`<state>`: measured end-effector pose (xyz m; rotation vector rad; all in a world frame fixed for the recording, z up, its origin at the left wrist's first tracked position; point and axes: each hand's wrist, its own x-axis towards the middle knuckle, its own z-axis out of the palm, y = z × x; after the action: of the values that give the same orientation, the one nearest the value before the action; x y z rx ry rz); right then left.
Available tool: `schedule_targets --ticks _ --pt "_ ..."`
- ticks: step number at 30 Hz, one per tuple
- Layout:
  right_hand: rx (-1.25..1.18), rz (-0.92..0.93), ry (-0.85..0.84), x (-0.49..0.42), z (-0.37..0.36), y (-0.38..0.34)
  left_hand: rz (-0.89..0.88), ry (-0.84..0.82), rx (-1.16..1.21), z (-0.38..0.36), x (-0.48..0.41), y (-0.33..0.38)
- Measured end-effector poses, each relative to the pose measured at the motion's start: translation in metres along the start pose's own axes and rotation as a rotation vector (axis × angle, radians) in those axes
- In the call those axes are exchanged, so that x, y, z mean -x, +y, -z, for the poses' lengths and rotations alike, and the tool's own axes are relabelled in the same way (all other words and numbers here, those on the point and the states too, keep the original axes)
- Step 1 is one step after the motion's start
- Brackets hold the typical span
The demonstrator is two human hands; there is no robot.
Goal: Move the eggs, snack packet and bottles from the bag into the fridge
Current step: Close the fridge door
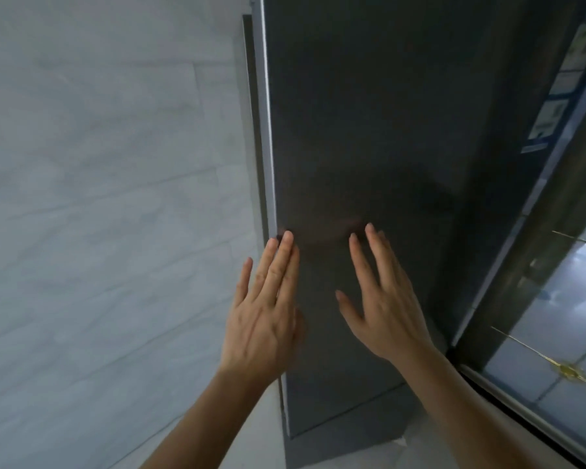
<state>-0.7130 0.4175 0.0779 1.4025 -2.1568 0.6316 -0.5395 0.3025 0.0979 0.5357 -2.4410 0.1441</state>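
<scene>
**Two Flat Hands on the Fridge Door**

Neither hand has a grip on anything. The left hand [263,309] and right hand [383,299] are spread open on the smooth dark grey fridge door [369,130], probably to push it. No bag, eggs, snack packet or bottles show. A pale tiled wall [99,164] stands beside it.

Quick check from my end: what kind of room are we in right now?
Most likely a home kitchen or a nook beside one. A tall dark fridge door with label stickers fills the view, pale tiled wall to its left. Both hands, left hand and right hand, are open against the door.
</scene>
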Motion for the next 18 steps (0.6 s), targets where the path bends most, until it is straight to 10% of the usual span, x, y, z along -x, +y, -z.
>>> schedule_targets --ticks 18 --pt "0.128 -0.022 -0.102 -0.04 -0.052 0.01 0.085 -0.161 -0.148 -0.05 -0.042 -0.028"
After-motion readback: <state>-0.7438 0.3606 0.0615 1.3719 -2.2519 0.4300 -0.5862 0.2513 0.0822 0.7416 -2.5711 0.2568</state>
